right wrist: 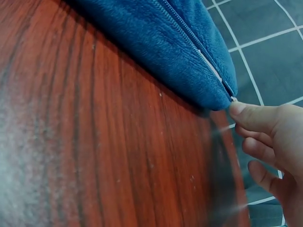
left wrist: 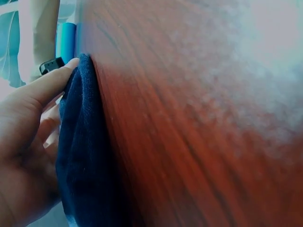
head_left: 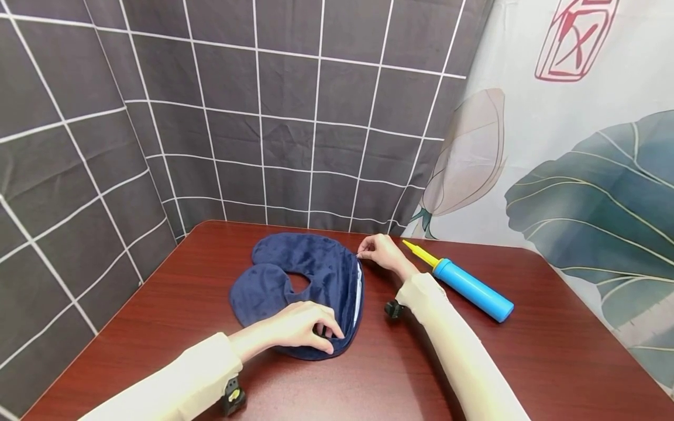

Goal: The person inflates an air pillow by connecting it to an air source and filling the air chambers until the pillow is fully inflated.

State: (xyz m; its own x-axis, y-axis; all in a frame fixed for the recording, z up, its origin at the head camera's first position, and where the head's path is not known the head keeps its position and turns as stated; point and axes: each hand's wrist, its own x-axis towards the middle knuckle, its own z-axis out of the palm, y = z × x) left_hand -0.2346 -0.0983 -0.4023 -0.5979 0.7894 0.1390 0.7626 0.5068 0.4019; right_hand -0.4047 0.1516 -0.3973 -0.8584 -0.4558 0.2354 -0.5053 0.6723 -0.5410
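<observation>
A navy plush U-shaped neck pillow (head_left: pixel 321 257) lies flat on the table. Along its right side runs a zipper (right wrist: pixel 182 33), parted over a stretch so that white material (head_left: pixel 359 292) shows inside. My right hand (head_left: pixel 384 252) pinches the small zipper pull (right wrist: pixel 233 99) at the far end of that side between thumb and forefinger. On the near part of the pillow rests my left hand (head_left: pixel 302 324), fingers loosely bent and thumb (left wrist: pixel 57 80) touching the fabric by the edge. Thumb and forefinger stand apart there.
A blue hand pump (head_left: pixel 474 289) with a yellow nozzle (head_left: pixel 420 252) lies right of my right forearm. The reddish-brown wooden table (head_left: pixel 184 304) ends at a dark grid-patterned curtain (head_left: pixel 295 134). At the right hangs a white cloth with leaf prints (head_left: pixel 595 193).
</observation>
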